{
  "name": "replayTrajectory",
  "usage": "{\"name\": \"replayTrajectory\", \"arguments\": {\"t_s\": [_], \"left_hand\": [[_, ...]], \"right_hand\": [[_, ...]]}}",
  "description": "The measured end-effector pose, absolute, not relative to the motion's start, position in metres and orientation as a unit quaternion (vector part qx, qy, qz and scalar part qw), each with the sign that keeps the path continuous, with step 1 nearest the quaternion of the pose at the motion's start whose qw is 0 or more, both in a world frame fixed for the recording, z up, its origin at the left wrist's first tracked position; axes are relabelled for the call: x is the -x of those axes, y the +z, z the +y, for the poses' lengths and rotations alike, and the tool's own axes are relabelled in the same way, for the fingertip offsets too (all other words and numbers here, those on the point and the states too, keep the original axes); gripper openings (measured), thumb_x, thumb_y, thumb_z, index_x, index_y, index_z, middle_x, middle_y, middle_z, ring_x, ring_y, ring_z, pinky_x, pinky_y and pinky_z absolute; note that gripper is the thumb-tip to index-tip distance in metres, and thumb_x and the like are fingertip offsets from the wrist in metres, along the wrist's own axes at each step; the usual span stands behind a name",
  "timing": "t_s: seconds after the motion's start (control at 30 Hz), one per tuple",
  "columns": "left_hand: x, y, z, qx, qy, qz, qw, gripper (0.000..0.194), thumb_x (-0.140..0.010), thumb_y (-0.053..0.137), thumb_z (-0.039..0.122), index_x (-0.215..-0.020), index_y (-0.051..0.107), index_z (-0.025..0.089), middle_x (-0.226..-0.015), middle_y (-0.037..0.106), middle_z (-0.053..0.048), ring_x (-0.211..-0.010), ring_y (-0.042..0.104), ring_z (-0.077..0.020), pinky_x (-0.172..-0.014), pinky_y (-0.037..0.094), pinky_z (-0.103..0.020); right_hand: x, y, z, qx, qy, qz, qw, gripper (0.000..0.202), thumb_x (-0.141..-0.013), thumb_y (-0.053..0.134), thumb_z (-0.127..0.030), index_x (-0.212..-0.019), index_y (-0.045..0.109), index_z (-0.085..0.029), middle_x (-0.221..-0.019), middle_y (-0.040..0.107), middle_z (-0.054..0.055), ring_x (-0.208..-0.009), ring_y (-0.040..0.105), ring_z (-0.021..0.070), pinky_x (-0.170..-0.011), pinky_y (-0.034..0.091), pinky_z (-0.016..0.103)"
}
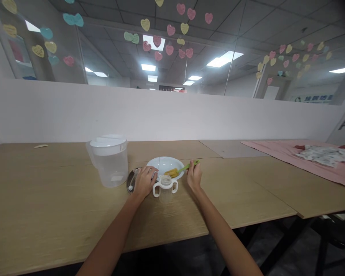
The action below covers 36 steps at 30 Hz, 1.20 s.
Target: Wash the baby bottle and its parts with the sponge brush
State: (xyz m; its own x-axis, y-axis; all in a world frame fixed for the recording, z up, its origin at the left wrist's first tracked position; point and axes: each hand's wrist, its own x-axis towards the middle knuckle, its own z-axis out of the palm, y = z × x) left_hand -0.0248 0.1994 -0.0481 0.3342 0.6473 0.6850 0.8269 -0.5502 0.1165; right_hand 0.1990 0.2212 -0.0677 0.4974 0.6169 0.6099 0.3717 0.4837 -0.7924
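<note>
My right hand (194, 175) is closed round the green handle of a brush (171, 173), whose yellow head lies in a white bowl (153, 162). At the bowl's left edge is my left hand (145, 180), fingers bent over a small whitish part that is mostly hidden. Beneath and left of that hand, a dark round plate (129, 183) holds a clear piece with a thin tube. A clear cup (166, 193) with two white handles stands upright and open in front of the bowl, between my hands.
A clear plastic pitcher (112, 165) with a white lid stands left of my left hand. On the right, a pink cloth (276, 150) bears a patterned fabric (327, 154). The wooden table (60, 214) meets a white wall at its back; its front edge is near my forearms.
</note>
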Motion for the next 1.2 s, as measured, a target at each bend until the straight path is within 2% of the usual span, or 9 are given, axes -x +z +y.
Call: {"name": "replayTrajectory", "arguments": {"t_s": [0.17, 0.3, 0.47, 0.63, 0.77, 0.93, 1.07, 1.2], "left_hand": [[0.016, -0.044, 0.196, 0.839, -0.336, -0.415, 0.108, 0.029, -0.094, 0.036, 0.027, -0.097, 0.064, 0.022, -0.098, 0.068, -0.003, -0.096, 0.056, -0.0194, -0.085, 0.039, -0.034], [0.013, -0.040, 0.192, 0.861, -0.317, -0.393, 0.061, 0.030, -0.093, 0.037, 0.026, -0.111, 0.062, 0.024, -0.106, 0.067, -0.003, -0.100, 0.056, -0.0199, -0.087, 0.040, -0.033], [0.013, -0.039, 0.189, 0.877, -0.294, -0.380, -0.012, 0.034, -0.086, 0.047, 0.025, -0.119, 0.059, 0.025, -0.117, 0.063, -0.005, -0.109, 0.054, -0.0219, -0.094, 0.038, -0.035], [0.011, -0.042, 0.189, 0.889, -0.283, -0.359, -0.012, 0.044, -0.083, 0.051, 0.027, -0.127, 0.052, 0.028, -0.117, 0.063, -0.005, -0.108, 0.055, -0.0220, -0.096, 0.038, -0.035], [0.010, -0.046, 0.192, 0.895, -0.288, -0.339, 0.000, 0.035, -0.085, 0.050, 0.026, -0.119, 0.059, 0.026, -0.121, 0.061, -0.006, -0.110, 0.054, -0.0224, -0.099, 0.037, -0.037], [0.007, -0.047, 0.193, 0.838, -0.405, -0.362, -0.057, 0.027, -0.089, 0.044, 0.029, -0.101, 0.066, 0.022, -0.104, 0.068, -0.005, -0.101, 0.058, -0.0195, -0.094, 0.042, -0.035], [0.007, -0.047, 0.194, 0.767, -0.487, -0.412, -0.069, 0.020, -0.086, 0.049, 0.031, -0.088, 0.065, 0.021, -0.098, 0.069, -0.004, -0.097, 0.060, -0.0189, -0.092, 0.045, -0.034], [0.009, -0.048, 0.197, 0.708, -0.540, -0.445, -0.093, 0.014, -0.081, 0.053, 0.030, -0.083, 0.062, 0.020, -0.091, 0.069, -0.003, -0.084, 0.064, -0.0174, -0.083, 0.051, -0.033]], "right_hand": [[-0.199, -0.069, 0.225, 0.499, 0.097, -0.469, 0.722, 0.039, -0.088, 0.031, -0.060, -0.074, 0.037, -0.023, -0.054, 0.048, -0.004, -0.050, 0.047, 0.0157, -0.053, 0.035, 0.029], [-0.197, -0.068, 0.224, 0.490, 0.118, -0.452, 0.736, 0.040, -0.087, 0.031, -0.062, -0.076, 0.037, -0.023, -0.053, 0.048, -0.005, -0.047, 0.047, 0.0145, -0.052, 0.036, 0.028], [-0.195, -0.067, 0.223, 0.482, 0.140, -0.439, 0.745, 0.042, -0.086, 0.032, -0.064, -0.076, 0.036, -0.024, -0.050, 0.047, -0.006, -0.043, 0.046, 0.0141, -0.048, 0.036, 0.028], [-0.196, -0.068, 0.224, 0.477, 0.149, -0.434, 0.750, 0.042, -0.084, 0.035, -0.065, -0.075, 0.037, -0.024, -0.049, 0.046, -0.007, -0.043, 0.045, 0.0137, -0.048, 0.036, 0.028], [-0.195, -0.068, 0.224, 0.474, 0.154, -0.428, 0.754, 0.042, -0.084, 0.037, -0.064, -0.076, 0.039, -0.023, -0.051, 0.048, -0.006, -0.043, 0.046, 0.0131, -0.049, 0.036, 0.027], [-0.199, -0.066, 0.222, 0.472, 0.148, -0.392, 0.776, 0.041, -0.082, 0.043, -0.063, -0.076, 0.040, -0.022, -0.050, 0.050, -0.006, -0.043, 0.048, 0.0129, -0.049, 0.037, 0.027], [-0.201, -0.062, 0.221, 0.451, 0.165, -0.358, 0.801, 0.039, -0.083, 0.043, -0.062, -0.081, 0.040, -0.022, -0.051, 0.052, -0.007, -0.042, 0.049, 0.0118, -0.046, 0.039, 0.025], [-0.199, -0.059, 0.223, 0.408, 0.228, -0.352, 0.811, 0.042, -0.079, 0.047, -0.064, -0.082, 0.040, -0.023, -0.050, 0.053, -0.007, -0.041, 0.049, 0.0118, -0.043, 0.042, 0.025]]}}
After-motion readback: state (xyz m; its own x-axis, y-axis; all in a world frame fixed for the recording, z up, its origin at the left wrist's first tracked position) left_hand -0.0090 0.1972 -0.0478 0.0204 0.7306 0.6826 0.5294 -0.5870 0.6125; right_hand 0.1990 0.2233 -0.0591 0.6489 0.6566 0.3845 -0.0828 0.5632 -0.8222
